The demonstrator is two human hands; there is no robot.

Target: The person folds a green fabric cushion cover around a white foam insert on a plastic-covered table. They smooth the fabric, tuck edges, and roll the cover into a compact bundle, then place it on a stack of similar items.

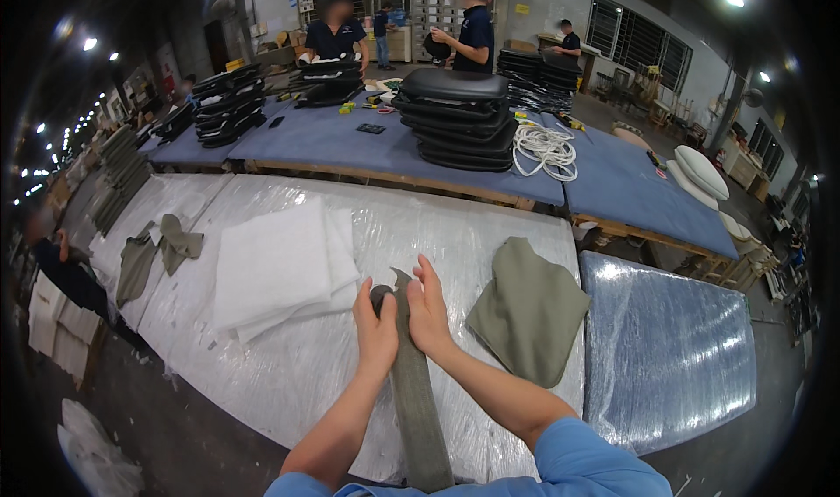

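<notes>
A long grey-green fabric strip (417,423) runs from close to my body up between my two hands, over the plastic-wrapped table. My left hand (376,335) is curled around a dark rounded object (380,298), whose kind I cannot make out. On the strip's other side, my right hand (427,313) has its fingers stretched out and its palm turned toward the strip, seemingly touching its edge. To the right lies a grey-green fabric piece (532,311). A stack of white padding sheets (276,265) lies left of my hands.
More grey-green fabric (179,241) lies at the far left of the wrapped table (306,383). Beyond it, a blue-topped table (332,147) bears stacked black cushions (457,121) and white cord (544,151). A wrapped blue panel (669,348) stands at right. Several people work around.
</notes>
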